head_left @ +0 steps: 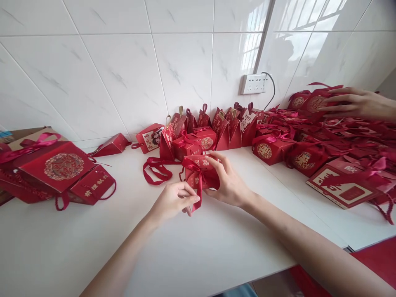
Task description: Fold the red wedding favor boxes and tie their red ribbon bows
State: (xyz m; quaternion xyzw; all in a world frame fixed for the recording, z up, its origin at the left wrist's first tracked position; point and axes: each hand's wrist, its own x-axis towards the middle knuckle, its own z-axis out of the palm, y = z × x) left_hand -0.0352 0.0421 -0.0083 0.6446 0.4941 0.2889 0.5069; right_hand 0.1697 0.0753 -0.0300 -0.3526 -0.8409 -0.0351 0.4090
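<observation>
A small red gift box (210,177) with gold and white print stands on the white table (185,251), a red ribbon (198,190) tied round it. My left hand (177,201) pinches the hanging ribbon end between thumb and fingers, at the box's lower left. Curved round the box's right side and top edge, my right hand (228,180) grips it. A loose loop of red ribbon (156,170) lies on the table to the left of the box.
Behind stands a row of red boxes (222,134). Larger red boxes (63,165) sit at left, a big pile (334,136) at right. Another person's hand (360,103) touches the pile's back. A power strip (253,84) is on the tiled wall.
</observation>
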